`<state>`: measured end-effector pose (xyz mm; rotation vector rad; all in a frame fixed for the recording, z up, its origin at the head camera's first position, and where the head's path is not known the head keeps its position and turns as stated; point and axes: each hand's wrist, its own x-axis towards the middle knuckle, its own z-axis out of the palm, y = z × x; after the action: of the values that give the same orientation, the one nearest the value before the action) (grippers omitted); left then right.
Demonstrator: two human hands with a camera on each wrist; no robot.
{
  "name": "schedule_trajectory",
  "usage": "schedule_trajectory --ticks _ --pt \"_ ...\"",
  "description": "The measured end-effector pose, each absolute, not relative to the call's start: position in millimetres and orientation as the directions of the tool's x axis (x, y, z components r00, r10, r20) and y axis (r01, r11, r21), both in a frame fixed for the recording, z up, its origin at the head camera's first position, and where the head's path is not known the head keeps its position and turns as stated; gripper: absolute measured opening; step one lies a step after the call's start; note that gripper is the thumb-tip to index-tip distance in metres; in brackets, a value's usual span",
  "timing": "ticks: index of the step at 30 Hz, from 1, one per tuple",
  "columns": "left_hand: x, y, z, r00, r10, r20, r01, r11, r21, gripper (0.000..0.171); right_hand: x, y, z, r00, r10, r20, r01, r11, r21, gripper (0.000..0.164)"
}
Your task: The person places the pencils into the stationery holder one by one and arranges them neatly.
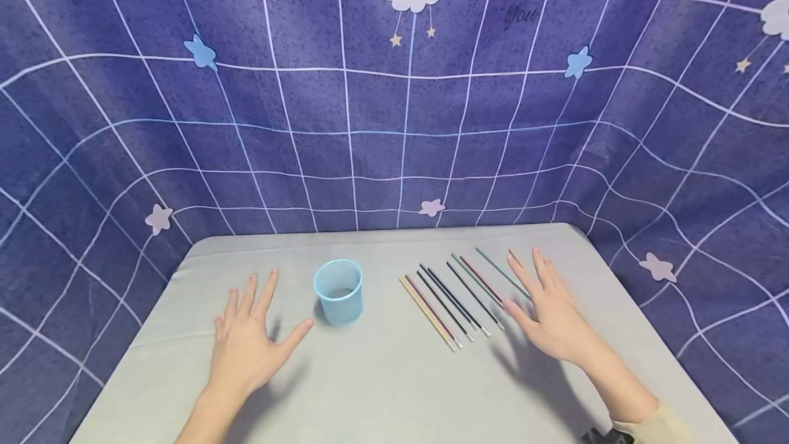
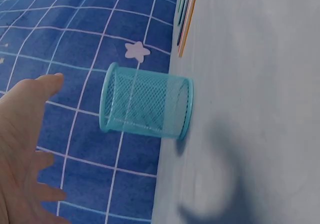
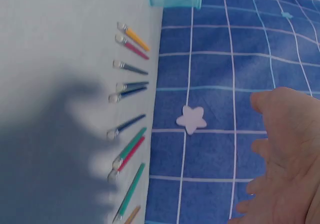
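A light blue mesh pen cup (image 1: 340,293) stands upright on the table, also seen as a cup (image 2: 145,103) in the left wrist view. My left hand (image 1: 249,348) hovers to its left, fingers spread, holding nothing. Several paintbrushes (image 1: 440,307) lie in a slanted row right of the cup, with dark, red, green and yellow handles. In the right wrist view the brushes (image 3: 131,91) show pale bristle tips. Above the row's right end is my right hand (image 1: 551,314), fingers spread and holding nothing; it partly hides the rightmost brushes.
The table (image 1: 382,389) has a pale grey cloth. A blue curtain (image 1: 376,101) with white grid lines, stars and clouds surrounds its back and sides. A light sleeve (image 1: 656,427) and a black strap (image 1: 607,437) show at the right wrist.
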<state>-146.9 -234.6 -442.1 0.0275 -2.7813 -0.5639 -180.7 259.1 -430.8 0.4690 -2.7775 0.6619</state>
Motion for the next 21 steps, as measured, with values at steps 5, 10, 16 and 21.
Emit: schedule_trajectory --ticks 5,10,16,21 --pt "-156 -227 -446 -0.955 -0.059 0.29 0.075 0.899 0.431 0.105 -189 240 -430 -0.887 -0.302 0.35 -0.426 0.828 -0.364 0.07" --pt "-171 -217 -455 -0.949 -0.028 0.315 0.16 0.817 0.554 0.103 -199 216 -432 -0.847 -0.381 0.371 -0.506 0.792 -0.342 0.071" --pt "-188 -204 -473 -0.931 -0.067 0.358 0.229 0.656 0.72 0.102 -206 181 -440 -0.835 -0.443 0.327 -0.546 0.743 -0.387 0.07" --pt "-198 -194 -485 -0.923 -0.127 0.363 0.24 0.547 0.802 0.099 -215 158 -453 -0.789 -0.498 0.359 -0.612 0.69 -0.387 0.041"
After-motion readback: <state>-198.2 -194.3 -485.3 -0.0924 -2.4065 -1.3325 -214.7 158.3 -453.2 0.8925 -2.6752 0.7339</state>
